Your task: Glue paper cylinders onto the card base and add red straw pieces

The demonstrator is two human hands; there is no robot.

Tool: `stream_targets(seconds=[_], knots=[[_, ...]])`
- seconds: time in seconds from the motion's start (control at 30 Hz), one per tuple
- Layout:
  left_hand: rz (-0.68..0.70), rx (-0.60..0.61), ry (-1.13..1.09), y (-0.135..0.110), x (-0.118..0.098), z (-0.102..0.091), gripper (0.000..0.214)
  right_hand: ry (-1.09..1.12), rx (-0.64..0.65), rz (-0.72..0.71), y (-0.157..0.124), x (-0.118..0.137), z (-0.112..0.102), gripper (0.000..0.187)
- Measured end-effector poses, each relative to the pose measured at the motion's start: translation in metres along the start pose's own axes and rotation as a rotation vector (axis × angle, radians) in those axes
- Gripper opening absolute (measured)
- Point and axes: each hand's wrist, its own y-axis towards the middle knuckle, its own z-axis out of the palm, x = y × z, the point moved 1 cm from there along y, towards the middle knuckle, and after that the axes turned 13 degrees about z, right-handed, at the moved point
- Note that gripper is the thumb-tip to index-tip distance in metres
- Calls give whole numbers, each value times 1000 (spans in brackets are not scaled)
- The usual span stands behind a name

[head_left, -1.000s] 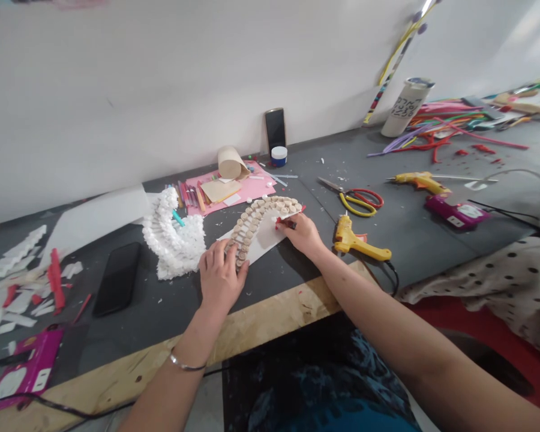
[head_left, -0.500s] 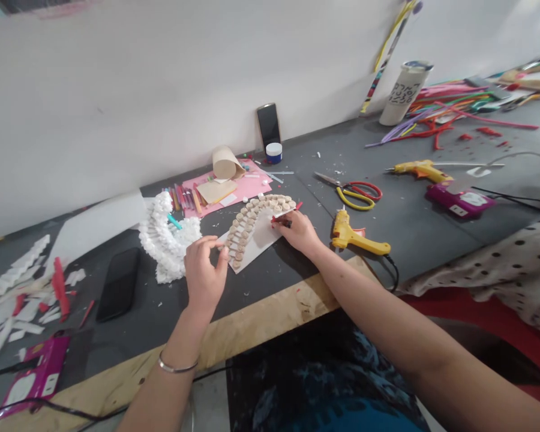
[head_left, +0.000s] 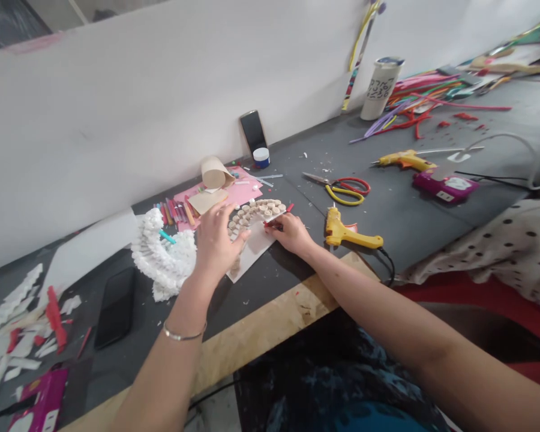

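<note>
In the head view, a curved piece with rows of small beige rolled discs (head_left: 270,208) rests on a white sheet (head_left: 258,241) on the dark table. My left hand (head_left: 216,243) reaches over its left side, thumb apart from the fingers, covering part of the discs. Whether it touches them I cannot tell. At the right end of the curve, my right hand (head_left: 293,234) is closed in a pinch by a small red piece, partly hidden by the fingers. A red tip (head_left: 290,207) shows just beyond the curve. Left of my hands stands a fluffy white curved model (head_left: 164,264).
A yellow glue gun (head_left: 348,232) and open scissors (head_left: 342,189) lie to the right. Farther off are another glue gun (head_left: 405,159), a purple power strip (head_left: 445,185) and a tumbler (head_left: 381,90). At left lie a phone (head_left: 116,307) and paper scraps (head_left: 24,354).
My left hand has moved from the lower left end of the disc curve up and right over it. The right hand keeps its place at the right end. The view has shifted slightly.
</note>
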Motion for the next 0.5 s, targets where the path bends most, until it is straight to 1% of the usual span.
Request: stream_targets(seconds=[0.07, 0.13, 0.2, 0.23, 0.33, 0.4, 0.5], knots=[[90, 174, -8, 23, 4, 12, 68, 14, -4, -5, -1, 2, -1, 13], [136, 335, -9, 41, 9, 23, 76, 24, -9, -8, -1, 4, -2, 14], [149, 448, -27, 53, 14, 30, 77, 26, -19, -7, -1, 6, -2, 14], [153, 484, -55, 56, 16, 32, 77, 25, -25, -5, -1, 6, -2, 13], [166, 520, -198, 60, 24, 37, 73, 17, -41, -4, -1, 5, -1, 12], [165, 500, -283, 60, 28, 39, 68, 11, -46, -6, -1, 4, -1, 10], [148, 453, -336, 57, 32, 41, 64, 1, -44, -11, -1, 4, -1, 9]])
